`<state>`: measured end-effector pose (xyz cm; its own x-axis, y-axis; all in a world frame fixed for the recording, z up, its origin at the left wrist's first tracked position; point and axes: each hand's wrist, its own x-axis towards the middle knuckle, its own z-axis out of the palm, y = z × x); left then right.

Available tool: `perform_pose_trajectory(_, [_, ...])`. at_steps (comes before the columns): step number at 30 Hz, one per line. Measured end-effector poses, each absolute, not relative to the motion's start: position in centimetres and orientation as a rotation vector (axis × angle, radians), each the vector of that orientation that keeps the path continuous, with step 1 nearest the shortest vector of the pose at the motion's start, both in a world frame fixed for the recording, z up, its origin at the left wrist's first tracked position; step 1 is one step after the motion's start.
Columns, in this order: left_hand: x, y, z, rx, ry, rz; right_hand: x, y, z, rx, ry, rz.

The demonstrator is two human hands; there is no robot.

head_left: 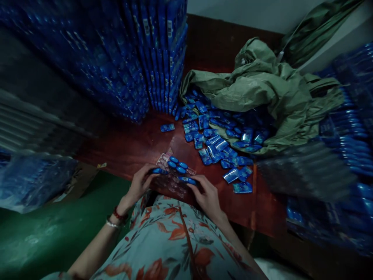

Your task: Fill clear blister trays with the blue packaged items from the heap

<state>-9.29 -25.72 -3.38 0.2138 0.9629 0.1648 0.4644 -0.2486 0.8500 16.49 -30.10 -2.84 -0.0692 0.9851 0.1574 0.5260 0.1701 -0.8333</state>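
In front of my body a clear plastic tray [162, 158] with moulded pockets lies on the red-brown tabletop [125, 142]. Several small blue packets [172, 164] stand on edge in its middle. My left hand [142, 182] pinches one blue packet [159, 171] between thumb and fingers at the tray's left. On the opposite side my right hand [208, 197] grips another blue packet [187, 180], tilted over the near right part of the tray. The fingers partly cover both held packets. Their printing is too dark and small to read.
Loose blue packets [214, 147] spill from a green sack [271, 93] at the right. Tall stacks of packed blue trays [163, 58] rise at the back left. Stacked clear trays stand at the left [37, 124] and right [309, 171]. One stray packet [167, 127] lies beyond the tray.
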Motion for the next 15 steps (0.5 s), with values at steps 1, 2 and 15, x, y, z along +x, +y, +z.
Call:
perform_pose_trajectory(1, [-8.7, -25.7, -3.7, 1.883, 1.276, 0.959, 15.6, -30.0, -3.4, -1.406, -1.754, 0.700])
perform_pose_trajectory(2, [-8.3, -25.5, -4.1, 1.946, 1.231, 0.953, 15.1, -29.7, -3.9, -1.361, -1.826, 0.626])
perform_pose_trajectory(15, [-8.2, -26.0, -5.4, 2.541, 1.019, 0.553, 15.6, -26.4, -2.0, -1.393, -2.433, 0.423])
